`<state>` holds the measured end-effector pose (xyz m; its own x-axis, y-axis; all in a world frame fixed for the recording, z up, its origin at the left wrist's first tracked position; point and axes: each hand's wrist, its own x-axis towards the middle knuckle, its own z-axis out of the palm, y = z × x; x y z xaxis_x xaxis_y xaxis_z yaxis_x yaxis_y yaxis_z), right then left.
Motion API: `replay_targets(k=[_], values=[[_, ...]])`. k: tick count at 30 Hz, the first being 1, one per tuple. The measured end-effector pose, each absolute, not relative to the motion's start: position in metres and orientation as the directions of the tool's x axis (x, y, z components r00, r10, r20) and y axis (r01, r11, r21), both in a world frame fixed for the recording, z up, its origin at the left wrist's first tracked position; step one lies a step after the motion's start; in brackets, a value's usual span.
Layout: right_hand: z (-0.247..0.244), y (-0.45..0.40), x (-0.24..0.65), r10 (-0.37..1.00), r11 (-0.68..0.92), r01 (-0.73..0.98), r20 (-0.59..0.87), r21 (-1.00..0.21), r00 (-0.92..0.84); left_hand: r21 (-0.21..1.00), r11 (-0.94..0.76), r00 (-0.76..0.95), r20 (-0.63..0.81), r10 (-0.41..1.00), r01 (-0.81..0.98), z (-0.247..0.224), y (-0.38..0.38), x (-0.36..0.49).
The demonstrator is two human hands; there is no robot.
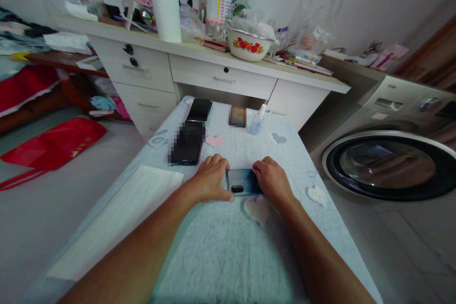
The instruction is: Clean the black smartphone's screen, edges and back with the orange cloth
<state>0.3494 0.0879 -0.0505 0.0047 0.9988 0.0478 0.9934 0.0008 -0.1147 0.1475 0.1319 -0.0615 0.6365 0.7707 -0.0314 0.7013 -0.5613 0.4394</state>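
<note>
A smartphone (245, 181) with a shiny blue-grey back lies flat on the cloth-covered table, its dark camera block facing up near the left end. My left hand (213, 178) steadies that end, thumb at the near corner and fingers at the far one. Over the right end, my right hand (272, 178) is closed with its fingers curled against the phone's back. A small yellowish bit shows at its fingertips, too little to name. Farther off stands a clear spray bottle (257, 121) with a white cap.
Two dark devices, a black one (199, 110) and a partly blurred one (188, 145), lie at the back left. A small blurred item (237, 116) sits near the spray bottle. A long pale strip (121, 218) lies left. A white desk (224, 76) stands behind; a washing machine (392, 118) is right.
</note>
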Motion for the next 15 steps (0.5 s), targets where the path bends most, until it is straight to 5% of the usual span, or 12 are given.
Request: replay_targets(k=[15], values=[[-0.058, 0.1, 0.316, 0.966, 0.255, 0.95, 0.086, -0.181, -0.243, 0.461, -0.527, 0.593, 0.004, 0.806, 0.714, -0.069, 0.134, 0.146]])
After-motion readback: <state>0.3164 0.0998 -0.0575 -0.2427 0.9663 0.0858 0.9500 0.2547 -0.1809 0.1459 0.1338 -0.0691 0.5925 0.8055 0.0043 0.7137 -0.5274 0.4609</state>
